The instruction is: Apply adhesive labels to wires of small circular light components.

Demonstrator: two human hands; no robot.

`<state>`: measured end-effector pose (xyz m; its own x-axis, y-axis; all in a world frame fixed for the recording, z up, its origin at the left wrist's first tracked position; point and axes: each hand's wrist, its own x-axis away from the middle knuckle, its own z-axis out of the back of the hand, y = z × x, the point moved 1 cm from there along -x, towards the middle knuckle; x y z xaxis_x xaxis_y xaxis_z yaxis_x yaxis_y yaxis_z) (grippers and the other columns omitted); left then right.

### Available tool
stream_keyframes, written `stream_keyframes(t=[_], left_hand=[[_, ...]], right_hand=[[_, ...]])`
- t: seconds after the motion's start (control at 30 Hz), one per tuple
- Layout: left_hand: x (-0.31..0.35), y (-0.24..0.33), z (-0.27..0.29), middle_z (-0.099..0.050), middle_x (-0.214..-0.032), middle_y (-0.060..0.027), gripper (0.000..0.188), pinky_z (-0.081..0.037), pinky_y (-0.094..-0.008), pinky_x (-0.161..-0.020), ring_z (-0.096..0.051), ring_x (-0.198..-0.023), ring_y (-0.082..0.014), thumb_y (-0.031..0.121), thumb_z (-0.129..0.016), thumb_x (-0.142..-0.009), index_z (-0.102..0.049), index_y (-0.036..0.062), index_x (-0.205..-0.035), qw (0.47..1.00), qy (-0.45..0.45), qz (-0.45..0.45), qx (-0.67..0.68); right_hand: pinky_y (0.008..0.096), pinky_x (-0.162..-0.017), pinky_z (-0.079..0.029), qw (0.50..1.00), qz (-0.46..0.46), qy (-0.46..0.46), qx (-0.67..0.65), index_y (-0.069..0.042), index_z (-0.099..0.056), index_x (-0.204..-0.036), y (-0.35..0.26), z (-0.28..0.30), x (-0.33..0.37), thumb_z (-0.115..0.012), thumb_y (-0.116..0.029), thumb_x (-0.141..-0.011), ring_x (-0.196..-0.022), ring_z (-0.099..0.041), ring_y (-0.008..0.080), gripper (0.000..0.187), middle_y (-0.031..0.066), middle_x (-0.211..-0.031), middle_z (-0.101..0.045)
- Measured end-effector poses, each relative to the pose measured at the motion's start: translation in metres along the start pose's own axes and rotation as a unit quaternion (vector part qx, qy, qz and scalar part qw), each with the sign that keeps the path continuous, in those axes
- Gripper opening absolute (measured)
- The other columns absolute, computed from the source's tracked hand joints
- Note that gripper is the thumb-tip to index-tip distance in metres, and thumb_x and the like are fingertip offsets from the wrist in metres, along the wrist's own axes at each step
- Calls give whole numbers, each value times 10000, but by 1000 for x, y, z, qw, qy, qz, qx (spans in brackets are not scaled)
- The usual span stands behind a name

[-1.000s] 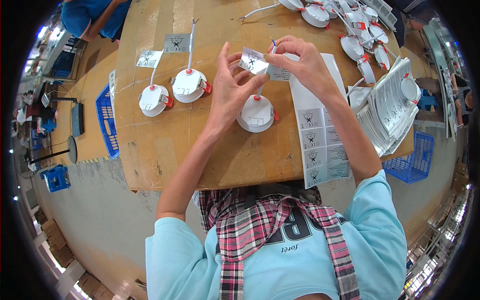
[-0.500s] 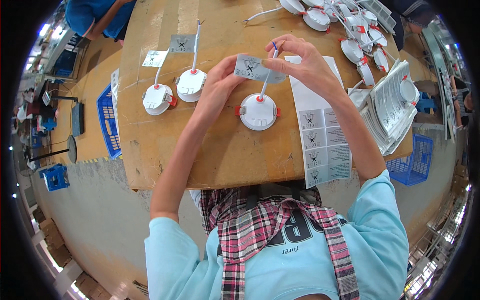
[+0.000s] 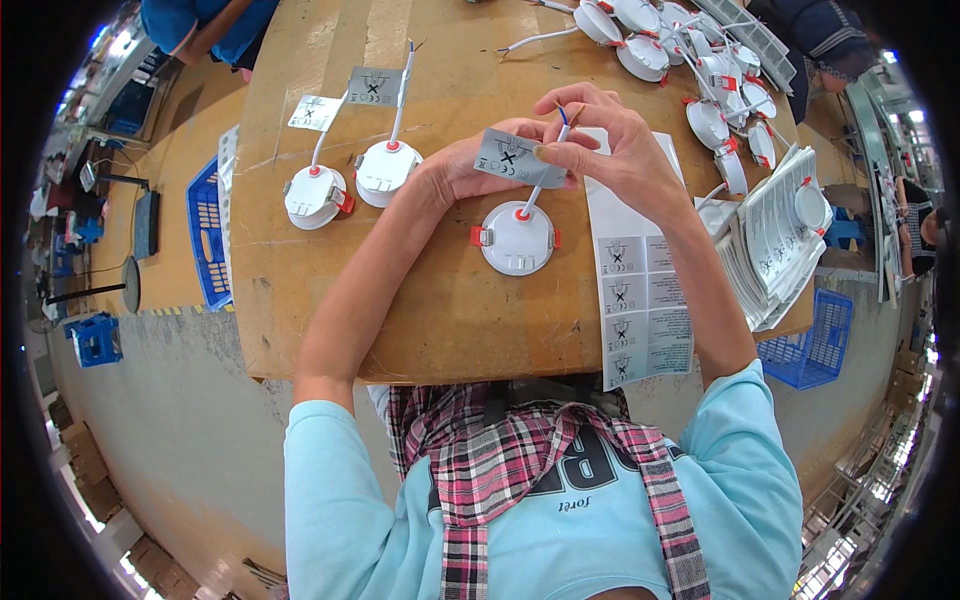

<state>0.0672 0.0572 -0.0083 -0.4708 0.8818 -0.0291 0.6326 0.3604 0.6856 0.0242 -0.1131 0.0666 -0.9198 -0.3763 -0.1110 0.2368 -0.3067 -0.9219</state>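
A round white downlight (image 3: 517, 240) with red-tipped spring clips lies on the table in front of me, its white cable (image 3: 533, 200) rising from it. A silver printed sticker (image 3: 506, 157) is around or against that cable; which one, I cannot tell. My left hand (image 3: 478, 165) is closed on the sticker from behind, its fingers partly hidden by it. With thumb and fingers my right hand (image 3: 618, 150) pinches the sticker's right part at the cable, just below the bare blue and brown wire ends. A sheet of the same stickers (image 3: 645, 300) lies beneath my right forearm.
Left of my hands stand two more downlights (image 3: 388, 172) with stickers flagged on their cables. A heap of downlights (image 3: 640, 58) fills the far right, near a thick stack of sticker sheets (image 3: 775, 235). Blue crates (image 3: 208, 235) flank the table. Another person's arm (image 3: 210, 30) shows far left.
My left hand has moved right, its fingers now reaching behind the sticker and cable. The sticker is tilted more, and its right part is drawn in toward the cable.
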Motion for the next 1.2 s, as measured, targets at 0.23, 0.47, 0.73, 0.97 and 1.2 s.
stream_keyframes(t=[0.23, 0.47, 0.73, 0.97, 1.2], left_hand=[[14, 7, 2, -639, -966, -61, 264, -515, -287, -902, -625, -921, -133, 197, -641, -878, -588, 16, -1062, 983, 150, 14, -107], [27, 7, -7, -654, -1000, -40, 213, -504, -269, -888, -624, -930, -103, 155, -604, -904, -628, 22, -1068, 976, 155, -77, -133], [31, 8, -6, -652, -1055, -68, 288, -528, -363, -901, -637, -956, -140, 181, -590, -927, -594, 1, -1151, 961, 196, -111, -163], [33, 8, 3, -652, -1041, -76, 250, -545, -363, -876, -643, -944, -155, 161, -577, -932, -608, -2, -1119, 954, 204, -136, -172], [36, 10, -2, -651, -1028, -102, 206, -577, -352, -819, -651, -924, -175, 120, -551, -939, -620, -23, -1070, 951, 213, -149, -168]], right_hand=[[328, -939, -337, 995, 34, 32, 84, -54, -687, -857, 2, 1, 3, -713, -305, -802, -1028, -457, 191, 259, 16, -990, -556], [303, -855, -362, 996, 31, 63, 58, -26, -675, -837, 6, -1, 4, -711, -290, -806, -887, -471, 164, 268, 14, -863, -563], [256, -717, -404, 996, 12, 90, 15, -20, -664, -828, 9, -4, 4, -709, -212, -817, -753, -484, 105, 198, 6, -785, -566], [238, -681, -426, 996, -8, 90, 8, -29, -661, -871, 7, -5, 4, -697, -185, -827, -729, -508, 83, 166, -1, -773, -578], [238, -679, -431, 995, -28, 97, -24, -44, -646, -938, 6, -7, 2, -686, -168, -832, -734, -520, 73, 168, -8, -760, -579]])
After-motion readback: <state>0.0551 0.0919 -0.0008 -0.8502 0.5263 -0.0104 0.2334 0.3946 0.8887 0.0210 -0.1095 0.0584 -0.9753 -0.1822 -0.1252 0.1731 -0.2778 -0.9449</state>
